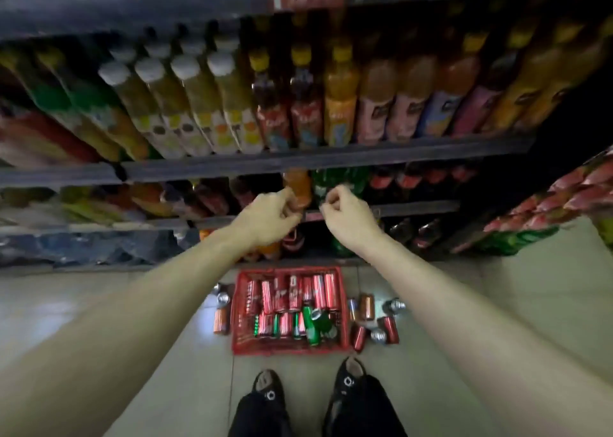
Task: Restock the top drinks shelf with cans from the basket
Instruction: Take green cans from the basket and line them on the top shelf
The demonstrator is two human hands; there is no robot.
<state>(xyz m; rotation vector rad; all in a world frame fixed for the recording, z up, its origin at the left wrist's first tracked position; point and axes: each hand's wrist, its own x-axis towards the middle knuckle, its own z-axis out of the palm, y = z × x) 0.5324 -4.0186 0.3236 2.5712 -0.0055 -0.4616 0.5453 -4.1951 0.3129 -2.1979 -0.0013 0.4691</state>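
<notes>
Both bare arms reach out over a red plastic mesh basket (292,343) on the pale tiled floor (481,304).

The left hand (268,217) and right hand (348,212) hang side by side in front of the dark metal shelf rail (414,208), fingers curled in, each holding nothing that shows; the basket sits below them, just ahead of two black shoes (268,387), filled with red drink cans (288,292) lying on their sides and a green can (310,324); more loose red and silver cans (378,324) lie on the floor on either side of it; tall bottles with white and yellow caps (232,105) fill the shelf above the hands; the picture is blurred.
</notes>
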